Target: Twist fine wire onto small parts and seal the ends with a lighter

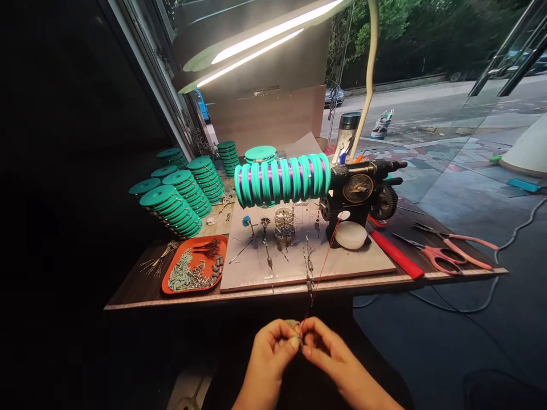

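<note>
Below the table's front edge, my left hand (272, 348) and my right hand (328, 352) meet fingertip to fingertip. Both are closed in a pinch on a thin red line (323, 272), which hangs down from the black winding machine (356, 191). A small loop of the line shows between the fingers; a tiny piece at my left fingertips is too small to name. Dark fishing rigs with small grey sinkers (310, 265) hang just above my hands. Turquoise foam spools (273, 181) wound with purple line sit in a row on the machine's shaft.
An orange tray (174, 286) of small metal parts stands at left, before stacked turquoise spools (171, 202). A white round dish (350, 235) sits under the machine. Right of it lie a red bar (396, 254), scissors (440, 259) and pliers (459, 239). A lamp (256, 42) hangs overhead.
</note>
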The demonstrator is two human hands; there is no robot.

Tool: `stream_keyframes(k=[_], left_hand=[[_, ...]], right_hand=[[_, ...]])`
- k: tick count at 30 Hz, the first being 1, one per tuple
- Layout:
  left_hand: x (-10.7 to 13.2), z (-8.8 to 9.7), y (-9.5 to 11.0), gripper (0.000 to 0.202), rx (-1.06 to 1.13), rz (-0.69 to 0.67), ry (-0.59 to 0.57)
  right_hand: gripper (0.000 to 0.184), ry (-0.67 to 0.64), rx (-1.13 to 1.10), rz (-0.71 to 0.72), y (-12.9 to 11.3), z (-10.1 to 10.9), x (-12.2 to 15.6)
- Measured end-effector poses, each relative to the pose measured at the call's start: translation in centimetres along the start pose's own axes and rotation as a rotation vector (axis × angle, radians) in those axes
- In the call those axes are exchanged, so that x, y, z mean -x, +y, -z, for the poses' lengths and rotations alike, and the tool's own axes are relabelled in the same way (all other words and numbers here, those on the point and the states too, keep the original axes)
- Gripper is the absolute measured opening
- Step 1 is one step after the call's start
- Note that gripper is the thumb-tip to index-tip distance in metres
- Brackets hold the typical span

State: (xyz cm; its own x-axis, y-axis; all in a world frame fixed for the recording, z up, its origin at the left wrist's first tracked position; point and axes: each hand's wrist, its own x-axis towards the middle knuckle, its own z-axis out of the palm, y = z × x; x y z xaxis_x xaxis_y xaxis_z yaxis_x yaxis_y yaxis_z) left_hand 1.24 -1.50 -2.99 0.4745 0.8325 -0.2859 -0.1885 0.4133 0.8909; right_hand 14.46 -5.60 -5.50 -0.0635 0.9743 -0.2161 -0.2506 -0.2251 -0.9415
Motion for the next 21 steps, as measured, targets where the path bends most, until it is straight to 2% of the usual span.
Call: stream_keyframes(k=[2, 4, 5, 8, 10, 12, 14, 16, 21], left_hand=[[-0.2, -0.1, -0.4, 0.023, 0.13, 0.075, -0.026], [-0.3, -0.3, -0.7, 0.025, 0.193, 0.124, -0.024], [-0.3, -0.4, -0.8, 0.025, 0.205, 0.138, -0.022], [-0.3, -0.7, -0.8, 0.026, 0.2, 0.158, -0.019], [-0.2, -0.9, -0.4, 0.025, 0.195, 0.151, -0.007], [-0.1, -1.1, 0.0, 0.024, 0.202, 0.173, 0.009], [-0.1, -1.4, 0.4, 0.022, 0.208, 0.234, 0.015], [-0.2, -1.7, 0.7, 0.02, 0.212, 0.309, 0.004], [-1.1, -1.7, 0.8, 0.021, 0.202, 0.447, -0.047]], right_hand=[[0.042, 0.119, -0.007, 0.078, -0.1, 0.1, 0.1], [0.06, 0.071, -0.122, 0.062, -0.3, -0.3, 0.0], [0.06, 0.013, -0.172, 0.031, -0.5, -0.6, 0.0], [0.043, -0.121, -0.172, -0.112, -0.8, -1.1, -0.1], [0.029, -0.081, -0.108, -0.103, -0.8, -0.8, 0.2], [0.017, 0.019, -0.001, -0.009, -0.7, -0.1, 0.6], [0.022, 0.084, 0.111, 0.071, -0.5, 0.9, 1.1], [0.029, 0.075, 0.192, 0.077, -0.3, 1.8, 1.3], [0.03, 0.053, 0.268, 0.083, 0.2, 2.9, 0.2]])
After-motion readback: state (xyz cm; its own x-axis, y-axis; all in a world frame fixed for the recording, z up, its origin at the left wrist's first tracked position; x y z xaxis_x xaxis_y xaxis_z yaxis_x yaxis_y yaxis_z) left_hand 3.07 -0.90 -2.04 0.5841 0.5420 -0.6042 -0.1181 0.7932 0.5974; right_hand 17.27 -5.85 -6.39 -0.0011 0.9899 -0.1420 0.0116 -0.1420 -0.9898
